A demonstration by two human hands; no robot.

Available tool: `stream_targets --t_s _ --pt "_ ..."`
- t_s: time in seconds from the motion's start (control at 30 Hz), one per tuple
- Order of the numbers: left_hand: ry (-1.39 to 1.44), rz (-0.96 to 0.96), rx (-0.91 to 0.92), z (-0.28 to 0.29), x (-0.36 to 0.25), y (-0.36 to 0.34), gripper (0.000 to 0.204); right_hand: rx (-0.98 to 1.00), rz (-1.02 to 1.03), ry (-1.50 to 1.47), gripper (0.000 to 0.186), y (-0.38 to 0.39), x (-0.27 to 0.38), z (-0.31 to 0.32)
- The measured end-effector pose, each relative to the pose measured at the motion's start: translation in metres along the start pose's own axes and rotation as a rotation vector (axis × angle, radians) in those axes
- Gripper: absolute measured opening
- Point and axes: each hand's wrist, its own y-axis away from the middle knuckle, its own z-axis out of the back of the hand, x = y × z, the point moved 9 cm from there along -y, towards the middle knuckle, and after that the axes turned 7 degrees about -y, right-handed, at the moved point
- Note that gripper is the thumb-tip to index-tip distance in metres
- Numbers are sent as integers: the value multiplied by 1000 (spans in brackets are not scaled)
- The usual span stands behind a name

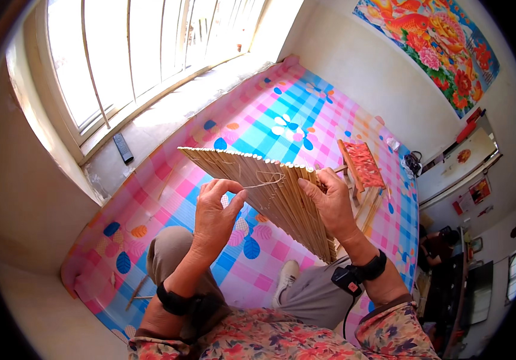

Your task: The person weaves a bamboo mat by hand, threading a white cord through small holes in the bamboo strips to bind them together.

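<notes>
checked floral sheet (252, 129) beside barred window (147, 51); left fingers (224, 186) pinching cord (267, 183), right fingers (312, 192) gripping stick mat (276, 204).

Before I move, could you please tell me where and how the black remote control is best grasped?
Probably across the middle of the remote control, pinching its long sides, coming from above and the room side. It is long and narrow, lies flat on the windowsill with nothing on top, and the window stands beyond it.
</notes>
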Motion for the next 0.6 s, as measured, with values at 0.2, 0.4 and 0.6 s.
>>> stream_targets --t_s 0.2,0.4,0.6 --pt "341 300 5 -17 20 2 15 14 -34 -52 23 10 -5 -2" --pt "647 412 148 -75 18 16 26 23 -70 -98 21 17 -9 -5" --pt "798 505 100 -90 28 18 19 22 -27 -20 21 22 -8 -4"
